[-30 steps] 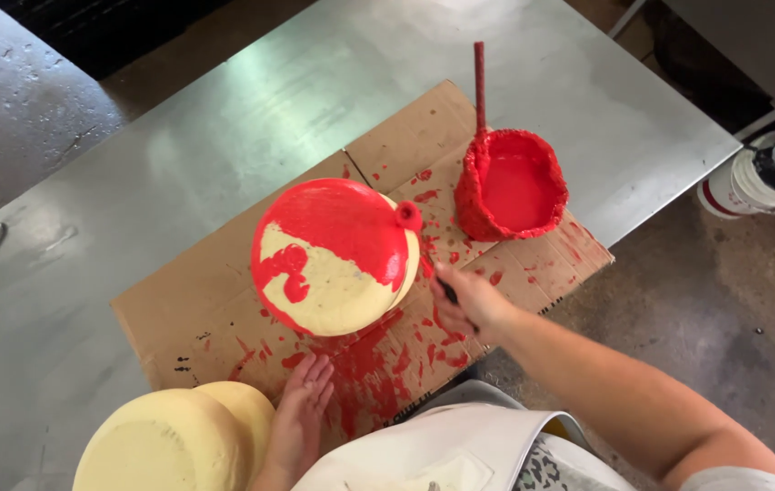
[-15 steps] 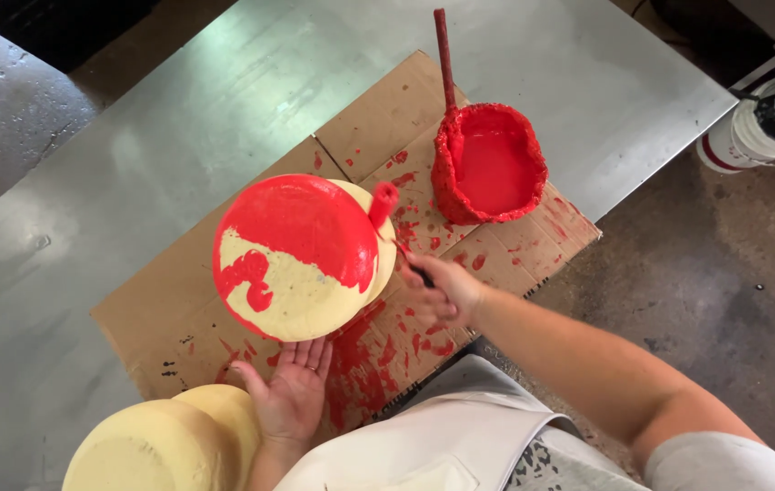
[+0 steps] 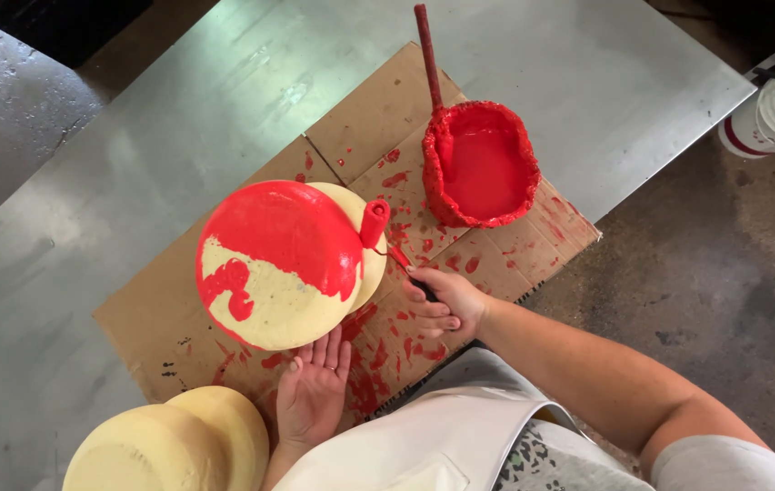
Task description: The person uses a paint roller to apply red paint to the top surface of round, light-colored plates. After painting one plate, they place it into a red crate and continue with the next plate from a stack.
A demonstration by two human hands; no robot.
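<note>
**Red paint going on a cream dome, roller at its right edge**

In the head view, we see a round cream dome in the middle of the frame, resting on a sheet of brown cardboard that lies on a grey metal table. About the upper two thirds of the dome is red already; the lower left part is bare cream with one red blotch.

Our left hand is under the lower edge of the dome, palm up and fingers spread wide, touching the rim but not closed on anything. Our right hand is closed around the dark handle of a small paint roller, whose red sleeve is against the right side of the dome.

In the upper right of the cardboard stands a red paint tub with a stick leaning out of it. More cream domes, unpainted, are stacked at the lower left of the frame. A white bucket is on the floor at the upper right.

We judge some risks here. The dome is held only by open fingers, so a push from the roller may tip or slide it. The wet red surface is close to the left fingers and may be smeared. The cardboard is full of splashes, and the rim may pick up paint from it.
</note>
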